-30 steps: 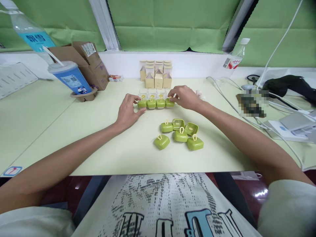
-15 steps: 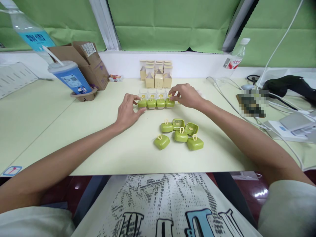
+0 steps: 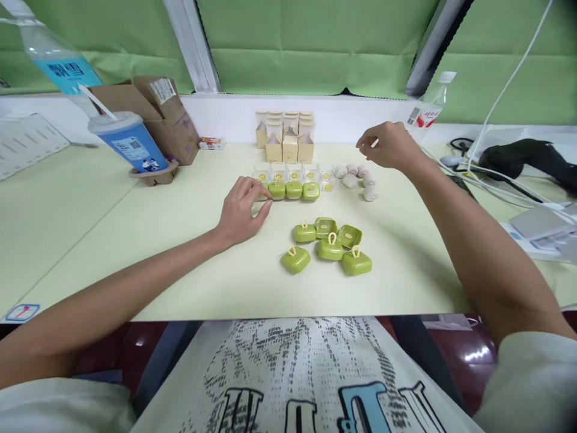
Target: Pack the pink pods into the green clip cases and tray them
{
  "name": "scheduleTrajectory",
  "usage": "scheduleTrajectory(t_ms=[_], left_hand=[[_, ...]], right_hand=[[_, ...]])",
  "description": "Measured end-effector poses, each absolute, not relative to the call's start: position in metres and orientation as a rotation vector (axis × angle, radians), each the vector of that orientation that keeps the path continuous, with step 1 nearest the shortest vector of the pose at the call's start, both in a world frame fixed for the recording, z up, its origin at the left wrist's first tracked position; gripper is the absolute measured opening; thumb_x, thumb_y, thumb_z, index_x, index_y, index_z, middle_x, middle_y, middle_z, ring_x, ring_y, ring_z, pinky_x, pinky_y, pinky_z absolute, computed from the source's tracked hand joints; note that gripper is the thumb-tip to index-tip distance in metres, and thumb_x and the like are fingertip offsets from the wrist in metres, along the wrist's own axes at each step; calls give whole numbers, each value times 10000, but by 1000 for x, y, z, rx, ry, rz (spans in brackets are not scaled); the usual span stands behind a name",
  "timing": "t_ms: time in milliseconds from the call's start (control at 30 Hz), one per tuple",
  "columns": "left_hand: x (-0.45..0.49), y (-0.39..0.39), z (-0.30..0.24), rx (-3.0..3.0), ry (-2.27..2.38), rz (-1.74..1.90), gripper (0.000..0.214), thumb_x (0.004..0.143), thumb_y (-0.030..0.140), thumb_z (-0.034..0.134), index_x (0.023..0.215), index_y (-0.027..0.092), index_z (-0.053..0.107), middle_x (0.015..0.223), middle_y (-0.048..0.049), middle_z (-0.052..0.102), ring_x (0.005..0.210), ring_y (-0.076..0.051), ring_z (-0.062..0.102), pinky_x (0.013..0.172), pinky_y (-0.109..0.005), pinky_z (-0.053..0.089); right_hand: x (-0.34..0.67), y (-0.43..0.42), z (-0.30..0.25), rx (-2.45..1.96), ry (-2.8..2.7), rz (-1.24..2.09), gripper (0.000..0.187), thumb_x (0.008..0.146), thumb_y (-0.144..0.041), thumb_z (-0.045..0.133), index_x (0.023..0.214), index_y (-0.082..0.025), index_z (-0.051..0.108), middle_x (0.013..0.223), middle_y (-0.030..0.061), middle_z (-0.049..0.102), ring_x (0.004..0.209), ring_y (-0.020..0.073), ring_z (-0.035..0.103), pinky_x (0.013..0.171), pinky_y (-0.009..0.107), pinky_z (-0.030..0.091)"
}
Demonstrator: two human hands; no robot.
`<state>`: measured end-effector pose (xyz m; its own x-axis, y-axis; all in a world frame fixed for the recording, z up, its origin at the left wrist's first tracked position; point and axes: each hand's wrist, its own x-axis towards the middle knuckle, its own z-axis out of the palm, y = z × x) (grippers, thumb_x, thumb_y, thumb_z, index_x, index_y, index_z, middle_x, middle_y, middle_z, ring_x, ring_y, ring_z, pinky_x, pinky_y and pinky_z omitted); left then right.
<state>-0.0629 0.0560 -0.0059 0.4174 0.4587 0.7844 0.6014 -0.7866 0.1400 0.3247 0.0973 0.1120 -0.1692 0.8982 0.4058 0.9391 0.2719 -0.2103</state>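
My left hand [image 3: 243, 210] rests at the left end of a row of small green cases [image 3: 294, 190], thumb and forefinger apart. Its fingers partly cover the leftmost case; whether they touch it I cannot tell. Behind the row stand clear plastic pieces [image 3: 311, 173] with yellow round marks. My right hand [image 3: 390, 145] is in the air at the right, fingers curled with the tips together; anything in them is hidden. Below it lie several pale greyish lumps [image 3: 350, 180]. Nearer me is a loose group of green pieces [image 3: 330, 249], several with cream loops, two showing their hollow insides.
Small cream boxes [image 3: 290, 147] stand against the wall. To the left are a blue cup [image 3: 135, 147] in a holder, a cardboard box [image 3: 174, 126] and a bottle [image 3: 67, 72]. Cables [image 3: 505, 195], another bottle [image 3: 426, 111] and a dark cloth item [image 3: 527, 157] lie or stand at the right.
My right hand has left the right end of the green row and moved up and right, uncovering the pale lumps. My left hand has shifted slightly right and down.
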Motion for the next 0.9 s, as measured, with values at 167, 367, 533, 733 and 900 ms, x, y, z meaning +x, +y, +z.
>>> scheduleTrajectory(t_ms=[167,367,533,733,900], left_hand=[[-63,60,-6,-2511,-953,-1301,55,1028,263,584,1036,229,626,1052,-82,662,1066,-280,644,922,-465,568],[-64,58,-5,-2550,-982,-1244,75,1017,241,562,1046,224,629,1055,-89,664,1064,-285,637,927,-474,562],[-64,58,-4,-2569,-1005,-1233,86,999,228,554,1047,237,625,1058,-97,664,1076,-297,632,946,-493,562],[-63,57,-3,-2564,-1081,-1212,95,986,228,554,1048,247,624,1075,-95,668,1097,-304,635,978,-515,563],[-64,59,-5,-2539,-1127,-1262,87,973,214,565,1041,243,613,1086,-88,652,1109,-301,637,988,-511,562]], right_hand=[[278,76,115,-1484,-2444,135,159,925,-389,795,1018,-260,803,974,35,832,823,236,766,839,405,564],[232,57,99,-1496,-2747,-66,333,838,-413,913,1048,-230,730,1138,78,777,918,262,710,670,337,386],[235,64,88,-1364,-2767,-37,37,958,-243,731,960,-220,760,1120,81,747,874,228,684,683,327,370],[240,78,79,-1283,-2574,54,115,933,-172,647,904,-170,758,969,94,773,856,229,701,797,336,453],[238,81,75,-1338,-2455,98,90,919,-158,648,885,-157,732,889,87,775,826,235,723,831,359,496]])
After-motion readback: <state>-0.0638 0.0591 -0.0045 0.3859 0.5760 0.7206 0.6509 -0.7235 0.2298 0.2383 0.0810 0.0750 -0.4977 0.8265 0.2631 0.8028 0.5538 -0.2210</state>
